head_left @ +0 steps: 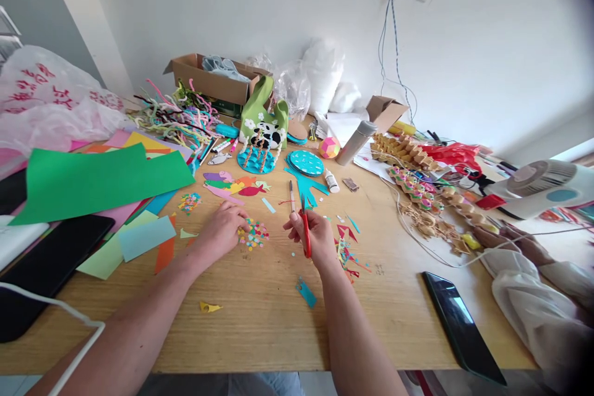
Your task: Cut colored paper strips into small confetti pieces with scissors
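My right hand [320, 236] is closed around red-handled scissors [306, 234], whose blades point away from me. A slim pen [292, 193] lines up just beyond the thumb; whether the hand touches it I cannot tell. My left hand [223, 227] is at the left edge of a pile of small coloured paper dots [254, 234], fingers bent and close together; anything between the fingertips is hidden. Red and blue paper scraps [346, 247] lie right of my right hand. Nearer me are a blue paper piece [306, 292] and a yellow scrap [210, 307].
Fish-shaped paper cutouts [253, 190], blue round pieces [306, 163], a white bottle [331, 180] and a grey flask [356, 142] stand or lie farther back. Green paper sheets [106, 179] are stacked left. A phone [459, 322], a fan [547, 185] and another person's sleeves [529, 291] are right.
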Available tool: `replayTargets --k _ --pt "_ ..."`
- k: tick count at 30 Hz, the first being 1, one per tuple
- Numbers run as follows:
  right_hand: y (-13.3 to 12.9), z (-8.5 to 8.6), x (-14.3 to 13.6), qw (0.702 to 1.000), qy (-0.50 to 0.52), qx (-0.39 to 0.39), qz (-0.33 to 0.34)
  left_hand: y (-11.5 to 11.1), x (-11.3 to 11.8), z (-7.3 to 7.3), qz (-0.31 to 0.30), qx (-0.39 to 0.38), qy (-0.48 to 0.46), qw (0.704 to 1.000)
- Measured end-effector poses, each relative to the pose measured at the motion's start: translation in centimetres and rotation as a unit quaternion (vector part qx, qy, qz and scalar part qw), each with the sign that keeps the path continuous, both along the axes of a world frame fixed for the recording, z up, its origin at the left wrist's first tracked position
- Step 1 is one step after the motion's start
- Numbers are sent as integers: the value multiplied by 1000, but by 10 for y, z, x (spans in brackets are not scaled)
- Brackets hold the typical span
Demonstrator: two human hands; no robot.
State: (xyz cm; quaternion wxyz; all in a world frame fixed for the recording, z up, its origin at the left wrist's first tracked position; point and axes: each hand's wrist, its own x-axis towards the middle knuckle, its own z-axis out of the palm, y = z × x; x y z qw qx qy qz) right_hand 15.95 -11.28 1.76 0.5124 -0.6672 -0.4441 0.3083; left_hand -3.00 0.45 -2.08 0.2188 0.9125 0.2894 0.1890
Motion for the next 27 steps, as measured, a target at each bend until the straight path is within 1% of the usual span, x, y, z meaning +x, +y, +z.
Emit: replayTargets --k 2,6,9,11,14,16,19,23,27 --pt "-1 2 3 1000 0 6 -12 1 0 -1 -2 10 -6 1000" --pt "-4 7 12 999 9 6 -33 3 0 -3 -23 29 18 999" --pt "-6 9 17 999 12 11 -46 -2 3 -1 -22 61 3 998" --pt "-6 8 20 998 18 26 -62 -14 8 0 -36 90 -6 995" --pt "-6 4 24 994 25 48 -96 -40 19 1 -104 121 21 987" --pt "-5 2 26 991 28 56 -114 -57 27 0 -135 132 36 981" --pt "-5 2 27 990 39 70 -118 -71 37 -4 -141 136 53 979" --pt "-6 3 26 990 48 74 -109 -74 42 -8 -140 141 66 978" --pt "-6 4 25 990 48 69 -115 -69 37 -4 -131 169 69 974"
